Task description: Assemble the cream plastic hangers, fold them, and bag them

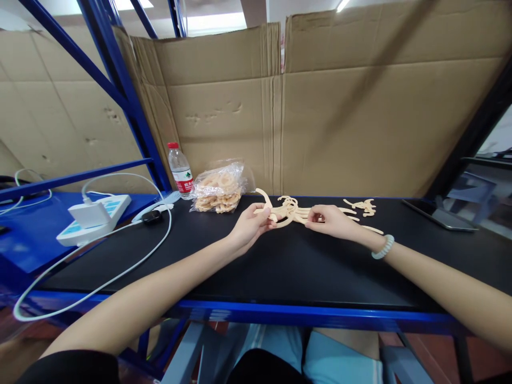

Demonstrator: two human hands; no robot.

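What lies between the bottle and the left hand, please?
In the head view, a clear bag lies between the bottle and the left hand.

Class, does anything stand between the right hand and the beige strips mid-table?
Nothing visible does: the right hand is right at the beige strips, and the left hand holds a curved beige piece. The bottle stands off left.

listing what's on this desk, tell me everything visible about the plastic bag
The plastic bag is clear, glossy and crinkled, apparently thin film. Many curved, cream-coloured pieces show heaped inside. It rests on the black tabletop, before the cardboard and right of the bottle; whether it touches either is unclear. The left hand is nearby, not holding it.
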